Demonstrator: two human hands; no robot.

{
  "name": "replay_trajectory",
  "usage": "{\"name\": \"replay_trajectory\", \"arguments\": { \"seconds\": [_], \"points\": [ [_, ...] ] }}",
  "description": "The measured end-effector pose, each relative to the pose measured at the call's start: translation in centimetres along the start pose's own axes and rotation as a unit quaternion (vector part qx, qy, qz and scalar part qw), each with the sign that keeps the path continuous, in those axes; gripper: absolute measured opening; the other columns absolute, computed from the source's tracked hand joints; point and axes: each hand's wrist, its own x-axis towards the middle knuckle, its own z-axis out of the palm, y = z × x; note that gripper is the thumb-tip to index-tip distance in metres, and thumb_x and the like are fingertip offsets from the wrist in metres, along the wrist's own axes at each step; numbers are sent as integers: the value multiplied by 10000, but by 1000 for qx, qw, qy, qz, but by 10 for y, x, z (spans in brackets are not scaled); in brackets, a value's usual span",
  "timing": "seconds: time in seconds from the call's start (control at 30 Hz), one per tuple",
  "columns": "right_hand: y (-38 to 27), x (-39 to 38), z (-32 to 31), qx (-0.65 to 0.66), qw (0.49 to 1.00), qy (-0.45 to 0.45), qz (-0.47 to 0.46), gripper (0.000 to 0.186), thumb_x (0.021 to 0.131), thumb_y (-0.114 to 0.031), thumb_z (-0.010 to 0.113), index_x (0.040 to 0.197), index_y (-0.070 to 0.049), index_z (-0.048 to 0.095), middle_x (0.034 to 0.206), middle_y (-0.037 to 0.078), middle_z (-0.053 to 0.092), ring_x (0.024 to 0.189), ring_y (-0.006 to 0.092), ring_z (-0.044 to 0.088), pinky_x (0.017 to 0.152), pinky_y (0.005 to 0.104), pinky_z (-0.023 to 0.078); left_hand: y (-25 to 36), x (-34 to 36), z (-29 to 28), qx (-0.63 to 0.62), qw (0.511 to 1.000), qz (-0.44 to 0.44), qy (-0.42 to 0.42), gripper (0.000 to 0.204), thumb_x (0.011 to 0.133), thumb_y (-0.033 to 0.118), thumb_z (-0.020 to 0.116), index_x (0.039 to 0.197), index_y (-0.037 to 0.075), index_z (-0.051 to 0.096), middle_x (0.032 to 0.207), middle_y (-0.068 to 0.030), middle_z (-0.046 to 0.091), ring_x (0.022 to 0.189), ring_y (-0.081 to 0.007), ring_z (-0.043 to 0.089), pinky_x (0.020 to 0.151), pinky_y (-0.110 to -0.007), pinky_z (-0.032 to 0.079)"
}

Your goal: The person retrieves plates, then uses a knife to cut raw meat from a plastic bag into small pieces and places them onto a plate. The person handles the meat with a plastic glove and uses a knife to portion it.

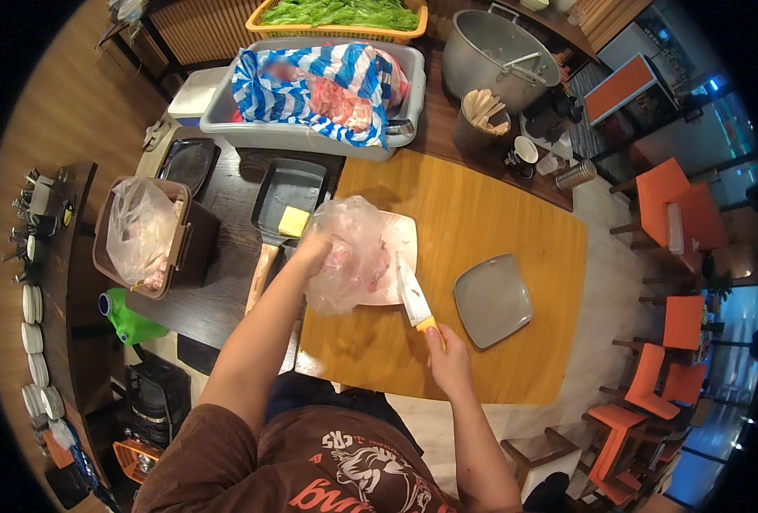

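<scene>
My right hand (pixel 449 362) is closed around the yellow handle of a kitchen knife (pixel 414 296). Its wide blade points away from me, the tip over the right side of a white square plate (pixel 402 232). On that plate sits a clear plastic bag (pixel 345 278) with something pinkish inside, and dark red scraps of meat (pixel 382 263) show beside it. My left hand (pixel 315 251) grips the bag at its left side; the fingertips are partly hidden by the film. A grey square plate (pixel 493 301) lies on the wooden table to the right of the knife.
Left of the bag is a black square pan (pixel 269 201) holding a yellow sponge-like block (pixel 293 221). A brown bin (pixel 192 248) stands further left. Behind are a grey tub (pixel 310 142) with meat in a striped bag, a lettuce basket (pixel 336 32) and a large metal pot (pixel 490 64).
</scene>
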Motion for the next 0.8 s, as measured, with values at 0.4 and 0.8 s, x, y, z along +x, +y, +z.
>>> {"name": "replay_trajectory", "arguments": {
  "seconds": [0.4, 0.8],
  "points": [
    [-40, 29, 27, -180, 981, 54, -55, 406, 1041, -407, 488, 1320, -145, 620, 917, 247, 725, 861, 469, 692, 725, 572, 527, -27, -10, -5, 513, 816, 248, 100, 354, 881, 136, 703, 1224, 57, 656, 1142, -84, 700, 980, -220, 652, 851, -375, 548],
    [-8, 22, 15, -104, 992, 44, -57, 443, 1033, -424, 505, 1362, -146, 609, 1022, 257, 718, 962, 467, 678, 809, 552, 522, 30, -40, 14, 593, 737, 320, -54, 290, 948, 106, 636, 1231, 45, 646, 1199, -135, 682, 1023, -301, 648, 929, -380, 516]
  ]
}}
